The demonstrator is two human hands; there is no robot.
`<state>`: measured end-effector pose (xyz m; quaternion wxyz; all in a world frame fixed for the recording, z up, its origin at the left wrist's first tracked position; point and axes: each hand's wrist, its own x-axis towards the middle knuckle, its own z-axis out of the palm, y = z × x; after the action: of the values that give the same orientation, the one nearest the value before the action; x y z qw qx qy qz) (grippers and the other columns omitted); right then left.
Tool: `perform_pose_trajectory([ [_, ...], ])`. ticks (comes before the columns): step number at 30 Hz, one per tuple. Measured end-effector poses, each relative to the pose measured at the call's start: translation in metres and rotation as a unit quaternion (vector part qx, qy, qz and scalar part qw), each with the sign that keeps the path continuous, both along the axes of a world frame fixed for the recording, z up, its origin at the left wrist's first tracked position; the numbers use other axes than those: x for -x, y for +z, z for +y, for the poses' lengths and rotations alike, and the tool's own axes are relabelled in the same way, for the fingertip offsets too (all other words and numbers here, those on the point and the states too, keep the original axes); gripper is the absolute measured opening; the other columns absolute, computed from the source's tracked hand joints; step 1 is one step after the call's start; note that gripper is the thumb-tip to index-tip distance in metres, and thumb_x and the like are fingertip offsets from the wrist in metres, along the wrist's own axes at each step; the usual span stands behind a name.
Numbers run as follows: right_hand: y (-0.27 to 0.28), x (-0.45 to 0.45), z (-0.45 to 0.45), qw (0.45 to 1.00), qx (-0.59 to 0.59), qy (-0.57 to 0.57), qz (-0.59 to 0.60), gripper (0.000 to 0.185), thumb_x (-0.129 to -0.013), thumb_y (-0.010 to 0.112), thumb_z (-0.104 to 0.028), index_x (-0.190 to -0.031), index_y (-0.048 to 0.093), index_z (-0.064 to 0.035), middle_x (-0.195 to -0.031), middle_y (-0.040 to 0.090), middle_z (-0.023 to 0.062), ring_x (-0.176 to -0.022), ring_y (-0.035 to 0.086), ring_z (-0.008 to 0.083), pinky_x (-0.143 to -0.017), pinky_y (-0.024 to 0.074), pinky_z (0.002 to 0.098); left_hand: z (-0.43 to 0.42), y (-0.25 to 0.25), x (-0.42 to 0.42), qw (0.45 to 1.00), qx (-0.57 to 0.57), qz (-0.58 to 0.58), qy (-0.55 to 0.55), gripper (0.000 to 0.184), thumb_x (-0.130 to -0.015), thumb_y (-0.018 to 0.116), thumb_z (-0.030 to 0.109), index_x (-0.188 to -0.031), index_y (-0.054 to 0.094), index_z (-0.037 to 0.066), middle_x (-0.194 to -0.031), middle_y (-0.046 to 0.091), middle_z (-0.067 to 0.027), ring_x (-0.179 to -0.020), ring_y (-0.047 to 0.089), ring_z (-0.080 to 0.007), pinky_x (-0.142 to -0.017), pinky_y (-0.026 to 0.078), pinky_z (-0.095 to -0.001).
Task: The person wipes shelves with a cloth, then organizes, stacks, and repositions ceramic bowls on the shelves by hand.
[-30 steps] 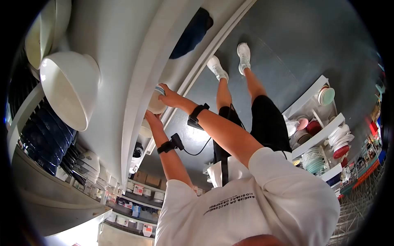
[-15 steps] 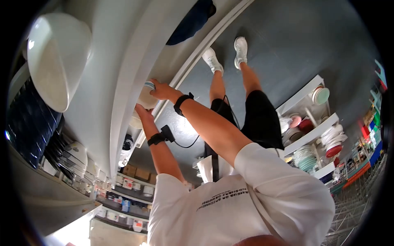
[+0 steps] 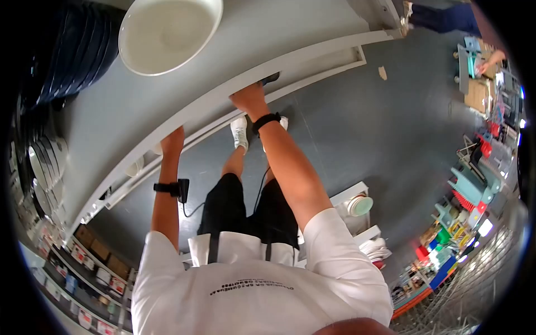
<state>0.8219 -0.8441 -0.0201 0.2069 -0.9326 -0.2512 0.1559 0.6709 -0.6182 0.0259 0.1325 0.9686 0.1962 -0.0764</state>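
My left hand (image 3: 173, 139) reaches under the front edge of the upper shelf (image 3: 223, 92); its fingers are out of sight behind that edge. Close beside it, on the lower level, a whitish round dish (image 3: 157, 149) shows in part, with a pale bowl (image 3: 135, 166) further left. Further right, my right hand (image 3: 249, 99) also goes in below the shelf edge, its fingertips hidden. Next to it a dark blue object (image 3: 271, 78) peeks out, too little visible to name. Whether either hand holds something cannot be seen.
On the upper shelf stand a large cream bowl (image 3: 170, 36), a stack of dark blue bowls (image 3: 78, 50) and upright plates (image 3: 47, 162). Behind me, a low rack holds stacked dishes (image 3: 360, 205). Another person's legs (image 3: 446, 18) show at top right, near cardboard boxes (image 3: 477, 95).
My view has swung along the shelf. My hands, close together round a cream bowl with a blue-striped item before, are now further apart and mostly under the shelf edge; the bowl is out of sight.
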Motion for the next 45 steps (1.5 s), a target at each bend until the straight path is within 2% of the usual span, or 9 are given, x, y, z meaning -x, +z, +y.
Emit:
perform_pose_trajectory([
  [4, 0.008, -0.015, -0.047, 0.998, 0.021, -0.046, 0.021, 0.041, -0.072, 0.072, -0.020, -0.112, 0.065, -0.0159, -0.134, 0.046, 0.0119, -0.123, 0.047, 0.0351, -0.089, 0.0509, 0.0512, -0.057, 0.007, -0.043, 0.987, 0.019, 0.091, -0.130, 0.044, -0.094, 0.055, 0.028, -0.131, 0.053, 0.004, -0.121, 0.057, -0.0313, -0.117, 0.051, -0.0471, -0.102, 0.039, -0.0500],
  [7, 0.002, -0.029, -0.081, 0.998, 0.015, -0.042, -0.040, 0.039, -0.071, 0.070, -0.020, -0.110, 0.066, -0.0136, -0.133, 0.046, 0.0133, -0.122, 0.047, 0.0369, -0.090, 0.0513, 0.0487, -0.081, -0.028, -0.045, 0.973, 0.202, 0.066, -0.090, 0.048, -0.092, 0.057, 0.025, -0.135, 0.047, 0.007, -0.126, 0.053, -0.0292, -0.120, 0.049, -0.0453, -0.103, 0.039, -0.0503],
  [10, -0.013, -0.052, -0.104, 0.992, -0.004, -0.101, -0.075, 0.040, -0.072, 0.067, -0.024, -0.110, 0.066, -0.0108, -0.130, 0.048, 0.0157, -0.121, 0.046, 0.0398, -0.092, 0.0503, 0.0495, -0.093, -0.052, -0.041, 0.970, 0.202, 0.077, -0.112, 0.051, -0.093, 0.056, 0.027, -0.139, 0.043, 0.008, -0.147, 0.033, -0.0228, -0.132, 0.039, -0.0408, -0.107, 0.036, -0.0512],
  [17, -0.003, -0.025, -0.020, 0.985, -0.001, -0.173, -0.003, 0.046, -0.075, 0.064, -0.029, -0.117, 0.064, -0.0089, -0.133, 0.049, 0.0185, -0.121, 0.045, 0.0439, -0.087, 0.0506, 0.0529, -0.092, -0.059, -0.024, 0.978, 0.129, -0.031, -0.159, 0.055, -0.097, 0.050, 0.037, -0.144, 0.040, 0.010, -0.144, 0.041, -0.0209, -0.129, 0.042, -0.0421, -0.106, 0.035, -0.0507],
  [20, -0.004, -0.008, -0.007, 0.997, 0.053, -0.055, -0.014, 0.041, -0.078, 0.064, -0.025, -0.116, 0.064, -0.0114, -0.128, 0.052, 0.0160, -0.119, 0.047, 0.0432, -0.083, 0.0530, 0.0532, -0.085, -0.058, -0.022, 0.976, 0.107, 0.044, -0.183, 0.057, -0.100, 0.042, 0.042, -0.148, 0.035, 0.013, -0.157, 0.025, -0.0161, -0.143, 0.027, -0.0353, -0.111, 0.029, -0.0491],
  [24, -0.020, -0.055, -0.068, 0.994, 0.063, 0.060, -0.063, 0.040, -0.082, 0.059, -0.014, -0.121, 0.060, -0.0198, -0.126, 0.054, 0.0095, -0.114, 0.051, 0.0407, -0.078, 0.0574, 0.0472, -0.089, -0.063, -0.017, 0.981, 0.077, 0.024, -0.176, 0.057, -0.101, 0.041, 0.043, -0.149, 0.033, 0.015, -0.157, 0.025, -0.0148, -0.143, 0.028, -0.0352, -0.111, 0.030, -0.0494],
  [32, -0.049, -0.096, -0.100, 0.987, 0.077, -0.083, -0.116, 0.049, -0.081, 0.066, -0.018, -0.128, 0.055, -0.0094, -0.130, 0.051, 0.0146, -0.113, 0.052, 0.0348, -0.087, 0.0452, 0.0511, -0.091, -0.057, -0.023, 0.982, 0.085, 0.026, -0.169, 0.056, -0.100, 0.044, 0.042, -0.148, 0.034, 0.015, -0.151, 0.034, -0.0186, -0.137, 0.036, -0.0383, -0.109, 0.032, -0.0506],
  [39, 0.004, 0.000, 0.000, 0.978, -0.137, -0.107, 0.112, 0.025, -0.081, 0.058, -0.015, -0.104, 0.069, -0.0176, -0.114, 0.054, 0.0159, -0.096, 0.058, 0.0435, -0.077, 0.0556, 0.0465, -0.080, -0.074, -0.020, 0.972, 0.079, 0.009, -0.221, 0.056, -0.101, 0.041, 0.040, -0.146, 0.035, 0.007, -0.153, 0.028, -0.0244, -0.139, 0.031, -0.0422, -0.108, 0.033, -0.0530],
  [45, -0.004, -0.046, -0.075, 0.997, -0.014, -0.074, 0.015, 0.036, -0.080, 0.063, -0.024, -0.113, 0.070, -0.0352, -0.107, 0.059, 0.0083, -0.094, 0.061, 0.0308, -0.086, 0.0357, 0.0467, -0.083, -0.051, -0.031, 0.959, 0.071, 0.101, -0.256, 0.059, -0.103, 0.037, 0.038, -0.150, 0.026, 0.005, -0.155, 0.019, -0.0257, -0.141, 0.024, -0.0449, -0.111, 0.030, -0.0515],
])
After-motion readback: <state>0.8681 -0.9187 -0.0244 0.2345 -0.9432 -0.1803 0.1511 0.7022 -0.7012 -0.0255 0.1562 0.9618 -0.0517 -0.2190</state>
